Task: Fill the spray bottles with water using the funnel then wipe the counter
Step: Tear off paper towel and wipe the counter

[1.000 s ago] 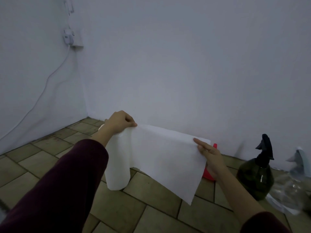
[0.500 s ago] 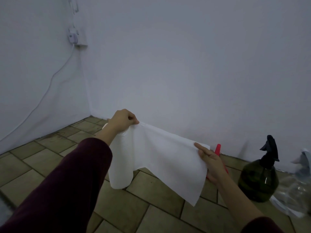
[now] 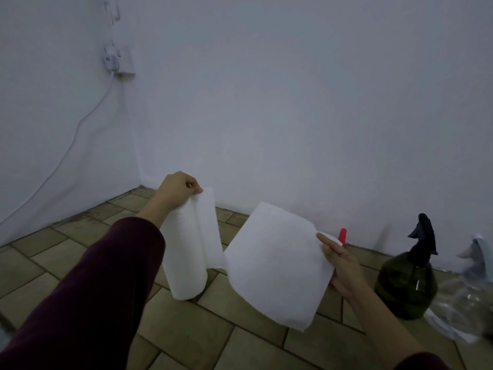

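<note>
Right hand (image 3: 342,265) is pinching a loose paper towel sheet (image 3: 277,265) by its right edge, sheet hanging left of it, clear of the tiled desk (image 3: 240,340). Left hand (image 3: 177,189) is gripping the towel roll (image 3: 190,249) top. Green spray bottle (image 3: 406,281) is standing just right; wiping is likely falling to the right hand.

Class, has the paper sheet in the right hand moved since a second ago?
Yes. The sheet has torn free of the paper towel roll and shifted right, toward the green spray bottle, gripped by the right hand.
</note>
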